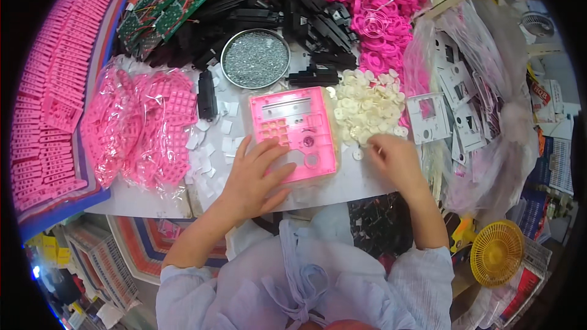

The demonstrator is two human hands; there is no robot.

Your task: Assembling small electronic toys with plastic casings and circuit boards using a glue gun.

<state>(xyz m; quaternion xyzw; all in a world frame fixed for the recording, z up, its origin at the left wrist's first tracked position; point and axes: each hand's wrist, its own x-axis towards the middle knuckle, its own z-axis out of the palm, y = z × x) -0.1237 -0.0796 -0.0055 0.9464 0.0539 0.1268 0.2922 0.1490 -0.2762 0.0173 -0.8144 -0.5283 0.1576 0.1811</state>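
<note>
A pink plastic casing lies before me on the table, its inner side with round and square recesses facing up. My left hand rests across its lower left part, fingers spread and flat. Right of the casing is a heap of cream-white round plastic pieces. At the near edge of that heap is my right hand, its fingers curled together; whatever is in them is hidden. One loose white round piece lies just left of its fingertips.
A round tin of small screws stands behind the casing, among black plastic parts. Bagged pink keypads and small white squares lie left. Pink rings, bagged white panels and green circuit boards surround the work area.
</note>
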